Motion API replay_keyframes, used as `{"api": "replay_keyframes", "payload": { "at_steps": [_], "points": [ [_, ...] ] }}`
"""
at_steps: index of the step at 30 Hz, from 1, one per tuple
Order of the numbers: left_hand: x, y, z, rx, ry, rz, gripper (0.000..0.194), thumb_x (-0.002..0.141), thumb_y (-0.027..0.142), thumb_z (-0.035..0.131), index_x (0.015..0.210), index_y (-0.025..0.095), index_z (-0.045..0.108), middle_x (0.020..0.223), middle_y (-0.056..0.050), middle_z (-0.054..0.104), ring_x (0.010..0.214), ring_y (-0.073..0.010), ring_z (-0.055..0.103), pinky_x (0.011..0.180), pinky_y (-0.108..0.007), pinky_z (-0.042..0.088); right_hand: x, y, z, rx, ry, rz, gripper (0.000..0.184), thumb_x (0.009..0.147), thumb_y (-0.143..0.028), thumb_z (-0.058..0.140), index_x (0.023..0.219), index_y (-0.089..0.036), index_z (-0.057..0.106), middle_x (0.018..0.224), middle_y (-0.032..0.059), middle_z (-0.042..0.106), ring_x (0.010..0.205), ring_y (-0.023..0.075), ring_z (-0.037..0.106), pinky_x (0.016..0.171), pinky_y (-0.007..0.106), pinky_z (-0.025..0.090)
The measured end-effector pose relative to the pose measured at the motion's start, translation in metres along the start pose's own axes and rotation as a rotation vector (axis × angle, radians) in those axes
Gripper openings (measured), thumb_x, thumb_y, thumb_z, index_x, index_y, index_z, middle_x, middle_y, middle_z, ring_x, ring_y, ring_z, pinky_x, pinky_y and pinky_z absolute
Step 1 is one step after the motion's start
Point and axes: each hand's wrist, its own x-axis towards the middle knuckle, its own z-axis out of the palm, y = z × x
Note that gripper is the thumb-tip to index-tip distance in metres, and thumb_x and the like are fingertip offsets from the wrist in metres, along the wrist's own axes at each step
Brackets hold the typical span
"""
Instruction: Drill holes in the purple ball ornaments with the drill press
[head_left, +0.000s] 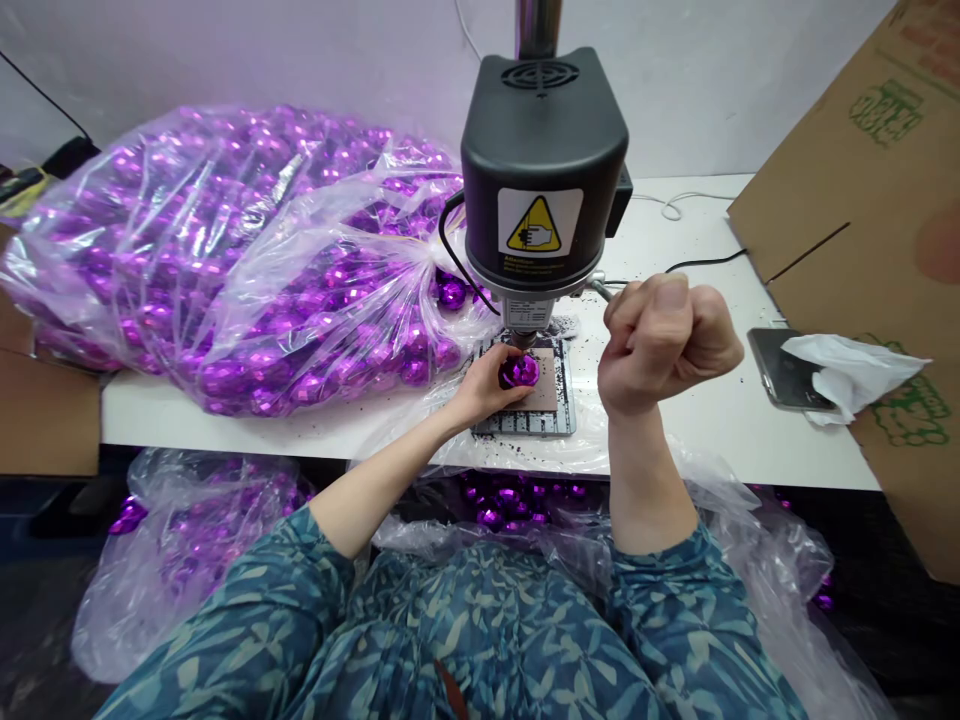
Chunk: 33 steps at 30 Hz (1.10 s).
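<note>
Purple ball, faceted and glinting, sits on a brown board over the metal base of a black machine, just under its working tip. From here I see the left hand grasping it from the side with bent fingers, which I take as a way to stop something so round from rolling while leaving its top free. The right hand is raised beside the machine, its fingers clenched into a fist; a metal lever runs toward it, but I can't tell whether the fist grips the lever's end. The board probably spares the metal underneath. On the white counter, a big plastic bag of similar balls is gathered at the neck, likely so they don't spill. Where tip and ball meet is hard to make out, since the machine's head overhangs the spot and the fingers hide part of the ball. To the right, a cardboard box runs out of view, a crumpled tissue covers part of a phone, and more balls below the counter's edge are half lost in shadow.
</note>
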Motion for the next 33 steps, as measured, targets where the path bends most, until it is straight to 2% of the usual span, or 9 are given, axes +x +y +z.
{"api": "replay_keyframes", "payload": {
  "at_steps": [4,8,13,17,21,23,27,30,33],
  "points": [
    [0.000,-0.001,0.000,-0.017,0.002,0.003,0.049,0.073,0.029,0.086,0.114,0.020,0.061,0.112,-0.006,0.068,0.099,-0.0238,0.065,0.085,-0.035,0.051,-0.006,0.005,-0.002,0.080,0.027,-0.053,0.049,0.093,-0.028,0.054,0.061,-0.021,0.017,0.045,-0.0069,0.019,0.035,0.0050,0.021,0.035,0.026,0.018],
    [0.000,-0.001,0.000,-0.021,0.002,0.010,0.050,0.073,0.030,0.086,0.115,0.020,0.061,0.113,-0.007,0.069,0.099,-0.0241,0.065,0.086,-0.035,0.051,-0.010,0.011,-0.003,0.160,0.042,-0.174,0.048,0.088,-0.015,0.054,0.059,-0.019,0.016,0.043,-0.0083,0.019,0.032,0.0029,0.021,0.033,0.023,0.018],
    [-0.001,0.001,0.000,-0.016,0.013,-0.015,0.051,0.072,0.030,0.086,0.114,0.021,0.059,0.112,-0.006,0.068,0.098,-0.0237,0.065,0.085,-0.035,0.050,-0.010,0.015,-0.002,0.239,0.023,-0.282,0.045,0.085,-0.009,0.051,0.059,-0.019,0.016,0.041,-0.0098,0.019,0.029,0.0020,0.021,0.031,0.020,0.019],
    [-0.003,0.004,0.002,-0.038,0.049,-0.055,0.052,0.070,0.029,0.088,0.109,0.020,0.055,0.102,-0.004,0.067,0.085,-0.0195,0.063,0.075,-0.031,0.048,-0.014,0.016,-0.005,0.239,-0.002,-0.283,0.044,0.085,-0.008,0.050,0.058,-0.019,0.017,0.041,-0.0098,0.022,0.030,0.0021,0.020,0.032,0.020,0.020],
    [-0.006,0.004,0.006,-0.072,0.110,-0.092,0.052,0.070,0.032,0.087,0.106,0.021,0.051,0.096,-0.001,0.065,0.069,-0.0134,0.054,0.065,-0.028,0.042,-0.020,0.014,-0.009,0.233,-0.019,-0.268,0.045,0.085,-0.008,0.051,0.058,-0.019,0.016,0.041,-0.0091,0.022,0.031,0.0022,0.019,0.033,0.022,0.019],
    [-0.007,0.003,0.009,-0.068,0.129,-0.085,0.051,0.071,0.032,0.087,0.105,0.021,0.051,0.093,-0.001,0.063,0.067,-0.0127,0.051,0.064,-0.028,0.040,-0.016,0.009,-0.007,0.212,-0.007,-0.203,0.048,0.087,-0.010,0.052,0.058,-0.019,0.015,0.042,-0.0088,0.020,0.032,0.0021,0.020,0.034,0.022,0.019],
    [-0.007,0.000,0.012,-0.071,0.140,-0.066,0.050,0.072,0.032,0.086,0.106,0.021,0.052,0.091,-0.001,0.063,0.073,-0.0152,0.055,0.067,-0.029,0.041,0.012,-0.006,0.009,0.055,0.073,0.089,0.055,0.092,-0.028,0.060,0.054,-0.020,0.021,0.042,-0.0080,0.024,0.034,0.0031,0.026,0.037,0.025,0.017],
    [-0.006,0.001,0.011,-0.056,0.137,-0.066,0.050,0.071,0.031,0.086,0.106,0.021,0.053,0.092,-0.001,0.064,0.076,-0.0164,0.056,0.068,-0.029,0.042,0.041,-0.006,0.023,0.028,0.037,0.156,0.054,0.085,-0.036,0.070,0.052,-0.022,0.029,0.040,-0.0079,0.030,0.034,0.0049,0.026,0.038,0.029,0.018],
    [-0.006,0.003,0.008,-0.042,0.122,-0.061,0.049,0.070,0.028,0.086,0.106,0.021,0.053,0.092,-0.001,0.064,0.075,-0.0159,0.056,0.067,-0.029,0.041,0.064,0.004,0.033,-0.003,-0.026,0.290,0.055,0.083,-0.041,0.071,0.052,-0.024,0.029,0.041,-0.0081,0.028,0.037,0.0055,0.023,0.039,0.030,0.021]
  ]
}}
